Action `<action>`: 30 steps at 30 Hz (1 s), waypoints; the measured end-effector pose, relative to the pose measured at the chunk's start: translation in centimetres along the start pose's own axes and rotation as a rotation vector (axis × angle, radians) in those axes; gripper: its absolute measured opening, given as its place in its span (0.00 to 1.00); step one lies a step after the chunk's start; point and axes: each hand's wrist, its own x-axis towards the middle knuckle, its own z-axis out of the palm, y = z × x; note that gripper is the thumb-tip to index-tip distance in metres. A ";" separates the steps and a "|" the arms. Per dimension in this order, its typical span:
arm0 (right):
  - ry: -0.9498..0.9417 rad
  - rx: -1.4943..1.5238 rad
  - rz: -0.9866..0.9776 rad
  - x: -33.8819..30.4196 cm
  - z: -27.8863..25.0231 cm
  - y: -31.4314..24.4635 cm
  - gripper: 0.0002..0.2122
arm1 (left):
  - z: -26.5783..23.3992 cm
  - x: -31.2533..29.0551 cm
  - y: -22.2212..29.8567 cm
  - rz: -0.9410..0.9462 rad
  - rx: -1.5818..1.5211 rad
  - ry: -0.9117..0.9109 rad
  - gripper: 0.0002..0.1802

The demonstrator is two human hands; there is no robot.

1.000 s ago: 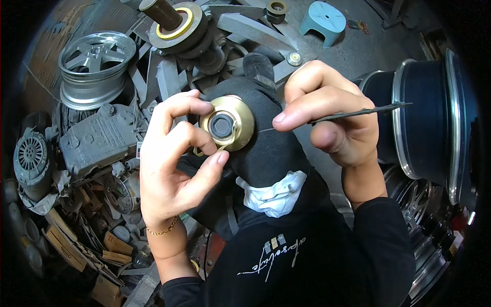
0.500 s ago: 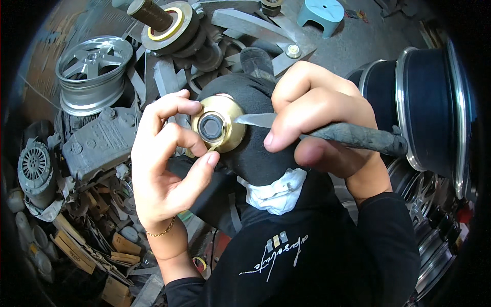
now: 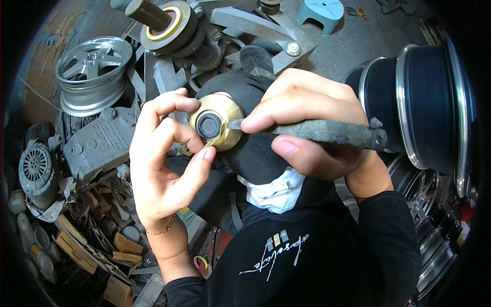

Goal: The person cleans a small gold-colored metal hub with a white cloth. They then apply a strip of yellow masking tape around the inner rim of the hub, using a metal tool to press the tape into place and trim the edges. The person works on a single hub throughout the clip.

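Observation:
A round gold-coloured cap (image 3: 232, 108) with a dark, ring-shaped centre rests against my black-clad knee. My left hand (image 3: 171, 153) curls around its left side, fingertips on the rim and thumb at the lower edge. Beside that thumb, a thin yellowish strip (image 3: 217, 143) stands out from the cap. In my right hand (image 3: 312, 123) is a knife (image 3: 327, 134), its handle wrapped in worn dark material. Its short blade points left, and the tip meets the cap just right of the dark centre. A crumpled white cloth (image 3: 273, 192) lies on my lap.
A silver wheel rim (image 3: 92, 74) sits at the left, near a dusty metal cover (image 3: 102, 143). Ahead stands a machine with a thick shaft (image 3: 148, 14). A blue stool (image 3: 322, 13) is farther off. Large dark rims (image 3: 427, 107) crowd the right side; cardboard boxes (image 3: 74, 250) lie lower left.
My right hand has moved left with the knife, and its fingers now sit closer to the blade's tip. The blade has advanced over the cap's face. My left hand has barely shifted.

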 end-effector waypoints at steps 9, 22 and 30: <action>-0.023 -0.020 0.033 -0.2 0.2 -0.5 0.13 | 0.3 0.1 -0.3 0.053 0.065 0.012 0.10; -0.047 -0.098 0.003 0.5 0.4 -0.3 0.12 | 0.5 -0.1 0.1 0.041 0.134 0.049 0.09; -0.020 -0.088 -0.026 0.6 0.7 0.0 0.11 | 0.4 -0.1 0.4 0.056 0.171 0.038 0.09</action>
